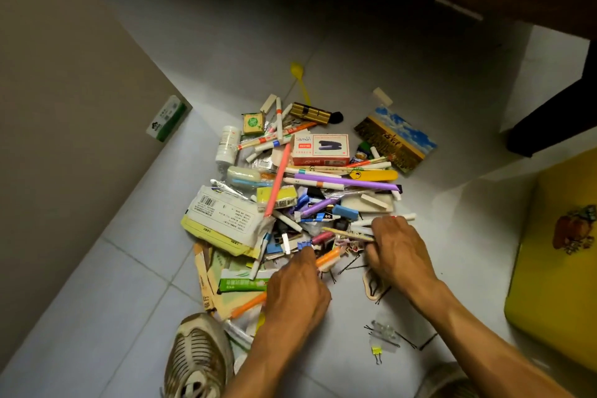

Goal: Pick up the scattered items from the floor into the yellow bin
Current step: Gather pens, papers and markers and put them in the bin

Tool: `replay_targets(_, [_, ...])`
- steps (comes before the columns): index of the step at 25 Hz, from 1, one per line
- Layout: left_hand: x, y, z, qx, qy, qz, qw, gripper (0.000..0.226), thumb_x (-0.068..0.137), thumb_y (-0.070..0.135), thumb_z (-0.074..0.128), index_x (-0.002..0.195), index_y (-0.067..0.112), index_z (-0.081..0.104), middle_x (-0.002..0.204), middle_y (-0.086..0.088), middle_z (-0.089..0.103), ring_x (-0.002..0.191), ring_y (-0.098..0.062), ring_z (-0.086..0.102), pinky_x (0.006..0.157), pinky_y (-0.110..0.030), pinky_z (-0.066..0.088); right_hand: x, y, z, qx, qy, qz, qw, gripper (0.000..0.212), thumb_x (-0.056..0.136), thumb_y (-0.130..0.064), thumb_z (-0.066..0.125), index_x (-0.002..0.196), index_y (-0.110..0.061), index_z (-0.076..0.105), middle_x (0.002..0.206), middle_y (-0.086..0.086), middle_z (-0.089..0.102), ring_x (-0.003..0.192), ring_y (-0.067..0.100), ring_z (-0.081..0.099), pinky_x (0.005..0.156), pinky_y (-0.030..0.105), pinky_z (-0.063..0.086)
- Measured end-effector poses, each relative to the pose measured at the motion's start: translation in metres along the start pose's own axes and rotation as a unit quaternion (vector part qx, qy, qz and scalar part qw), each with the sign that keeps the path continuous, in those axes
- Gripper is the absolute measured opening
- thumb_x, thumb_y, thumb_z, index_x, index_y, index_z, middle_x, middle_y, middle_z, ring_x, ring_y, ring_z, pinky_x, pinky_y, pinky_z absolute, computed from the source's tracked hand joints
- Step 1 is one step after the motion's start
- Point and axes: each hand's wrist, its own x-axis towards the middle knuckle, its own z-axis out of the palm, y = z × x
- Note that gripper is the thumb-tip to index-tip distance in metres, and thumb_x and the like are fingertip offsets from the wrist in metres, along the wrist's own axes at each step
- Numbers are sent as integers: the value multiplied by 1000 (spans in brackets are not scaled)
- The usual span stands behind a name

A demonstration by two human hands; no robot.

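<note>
A heap of scattered items [307, 191] covers the tiled floor: pens, straws, packets, a red stapler box [320, 149], a purple tube [345, 182], a white pill bottle [228, 143]. The yellow bin [555, 265] stands at the right edge. My left hand [295, 292] reaches into the near side of the heap, fingers curled round an orange pen [329, 258]. My right hand [399, 247] lies on the heap's right side, fingers curled round several thin sticks and white pens [352, 234].
A shoe [197, 355] stands at the bottom left beside the heap. Hairpins and a small yellow binder clip [376, 351] lie near my right forearm. A picture card [395, 139] lies right of the heap. A green and white box [166, 119] leans against the left wall. Dark furniture looms above.
</note>
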Motion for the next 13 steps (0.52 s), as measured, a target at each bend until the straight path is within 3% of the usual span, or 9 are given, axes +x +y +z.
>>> replay_targets(4, [28,2,-31,-73,151,-40,985,19,84,34,59,94,29,43,76,11,50,65,-11,51,56,-29,39,-16,5,-9,77,25,26,996,16,86,-23,56,99,-18,48,59,-3,47,54,21,42,55,29,31])
replay_targets(7, [72,-7,-62,-26,222,-67,972,34,85,39,65,113,24,52,95,4,56,71,-17,54,60,-30,38,-11,-4,-19,97,40,-31,994,20,83,-17,67,95,-20,52,69,3,61,56,26,54,52,27,37])
replay_targets(9, [93,-14,-74,5,188,-75,979,30,87,38,65,109,18,59,95,-2,61,74,-24,55,62,-32,38,1,-15,-23,91,63,-74,991,27,76,-12,73,93,-19,54,86,5,63,62,27,58,50,29,39])
replay_targets(13, [93,-20,-73,-43,92,-64,993,16,86,33,63,89,18,57,82,-3,62,65,-19,55,53,-29,38,32,-30,-10,9,21,-97,995,33,84,-20,67,115,-18,55,115,5,56,79,26,63,56,33,45])
